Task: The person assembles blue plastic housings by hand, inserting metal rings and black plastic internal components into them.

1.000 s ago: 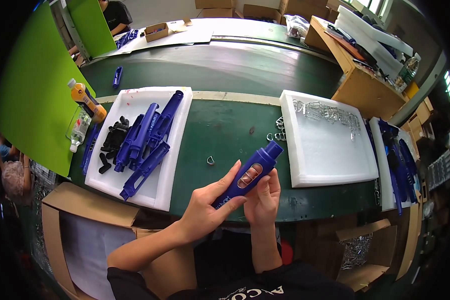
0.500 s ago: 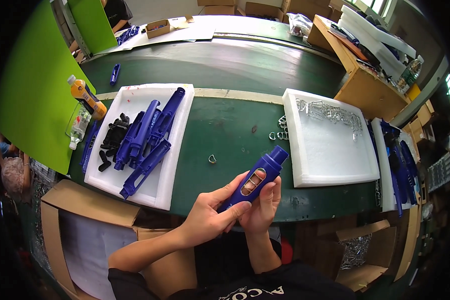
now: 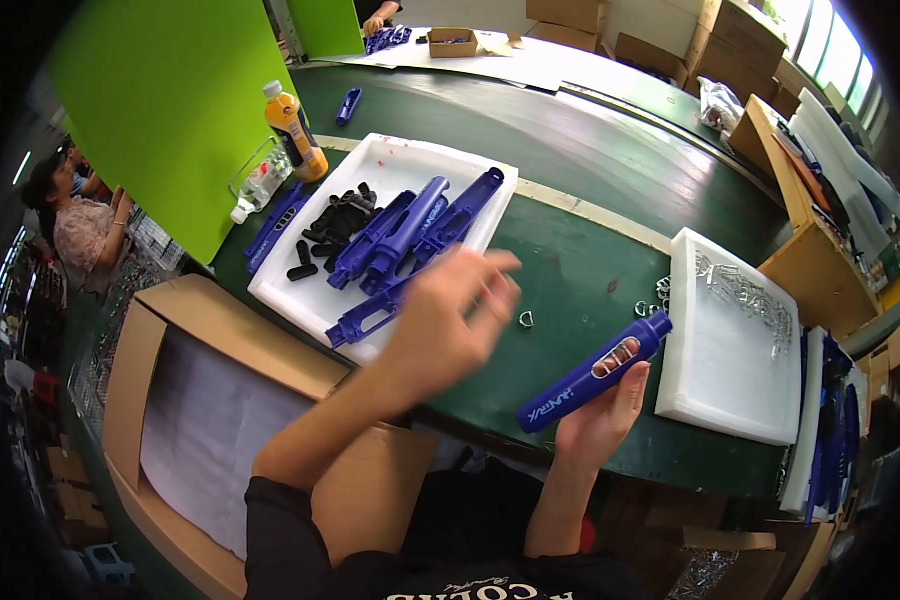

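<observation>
The blue tube [image 3: 594, 372] now sits in the right hand [image 3: 598, 422] alone, low over the green surface [image 3: 590, 270]. The left hand [image 3: 448, 325] has let go, fingers spread, swinging toward the white tray [image 3: 300, 300] of blue shells [image 3: 410, 235].

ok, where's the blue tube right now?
Head view, right of centre: the blue tube lies tilted in the right hand over the green table's near edge, just left of the white tray.
</observation>
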`<action>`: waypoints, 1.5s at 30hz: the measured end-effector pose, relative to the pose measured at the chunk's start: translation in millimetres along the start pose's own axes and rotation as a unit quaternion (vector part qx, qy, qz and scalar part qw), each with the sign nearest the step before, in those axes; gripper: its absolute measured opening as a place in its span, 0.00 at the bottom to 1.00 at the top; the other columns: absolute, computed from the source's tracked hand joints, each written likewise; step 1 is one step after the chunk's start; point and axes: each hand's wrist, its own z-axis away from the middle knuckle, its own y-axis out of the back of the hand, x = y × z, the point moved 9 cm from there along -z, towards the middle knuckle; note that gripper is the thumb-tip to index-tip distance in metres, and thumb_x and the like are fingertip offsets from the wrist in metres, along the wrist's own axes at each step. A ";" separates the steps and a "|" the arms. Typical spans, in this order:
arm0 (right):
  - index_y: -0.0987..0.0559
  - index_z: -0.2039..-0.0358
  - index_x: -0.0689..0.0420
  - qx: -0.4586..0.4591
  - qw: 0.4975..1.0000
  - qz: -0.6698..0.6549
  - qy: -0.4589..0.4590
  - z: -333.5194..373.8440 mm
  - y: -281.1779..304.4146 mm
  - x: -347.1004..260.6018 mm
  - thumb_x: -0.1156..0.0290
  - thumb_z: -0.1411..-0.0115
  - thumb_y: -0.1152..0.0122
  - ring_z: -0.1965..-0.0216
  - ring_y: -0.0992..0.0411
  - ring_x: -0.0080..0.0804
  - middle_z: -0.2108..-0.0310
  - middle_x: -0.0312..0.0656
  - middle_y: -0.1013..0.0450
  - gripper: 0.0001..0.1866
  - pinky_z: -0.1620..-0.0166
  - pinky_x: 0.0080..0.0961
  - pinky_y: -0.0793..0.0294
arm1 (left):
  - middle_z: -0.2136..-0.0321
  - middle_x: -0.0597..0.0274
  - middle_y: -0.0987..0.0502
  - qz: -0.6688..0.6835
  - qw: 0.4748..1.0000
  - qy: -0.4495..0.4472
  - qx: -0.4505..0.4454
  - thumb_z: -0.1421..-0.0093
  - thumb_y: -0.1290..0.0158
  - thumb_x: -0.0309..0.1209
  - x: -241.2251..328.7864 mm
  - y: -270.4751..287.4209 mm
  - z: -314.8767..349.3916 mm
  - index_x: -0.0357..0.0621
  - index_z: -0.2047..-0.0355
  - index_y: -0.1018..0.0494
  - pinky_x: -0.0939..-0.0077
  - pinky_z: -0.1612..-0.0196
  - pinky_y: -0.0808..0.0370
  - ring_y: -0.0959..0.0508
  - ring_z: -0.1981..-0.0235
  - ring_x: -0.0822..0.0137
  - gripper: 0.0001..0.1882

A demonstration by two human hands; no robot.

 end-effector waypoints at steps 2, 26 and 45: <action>0.25 0.53 0.59 0.037 0.997 -0.053 -0.030 -3.8 7.0 -1.7 0.61 0.29 0.45 0.61 0.29 0.20 0.58 0.36 0.26 0.14 0.56 0.20 0.27 | 0.69 0.56 0.22 -0.055 0.993 0.082 0.062 0.37 0.47 0.22 -33.7 43.5 -16.3 0.38 0.57 0.21 0.75 0.64 0.24 0.22 0.70 0.68 0.10; 0.33 0.46 0.64 -0.034 0.985 0.150 -0.076 1.2 -13.2 14.7 0.68 0.27 0.53 0.67 0.26 0.26 0.53 0.52 0.26 0.15 0.70 0.23 0.24 | 0.69 0.55 0.23 -0.229 0.963 0.133 0.043 0.42 0.39 0.22 -142.9 134.7 14.6 0.38 0.58 0.29 0.71 0.67 0.25 0.22 0.71 0.66 0.13; 0.50 0.29 0.65 -0.072 0.972 0.219 0.039 17.5 -18.4 5.7 0.54 0.27 0.58 0.39 0.40 0.34 0.37 0.49 0.44 0.36 0.38 0.31 0.38 | 0.46 0.56 0.30 0.480 0.789 0.299 -0.241 0.40 0.37 0.25 7.2 -113.4 76.7 0.38 0.58 0.22 0.69 0.46 0.25 0.25 0.47 0.65 0.11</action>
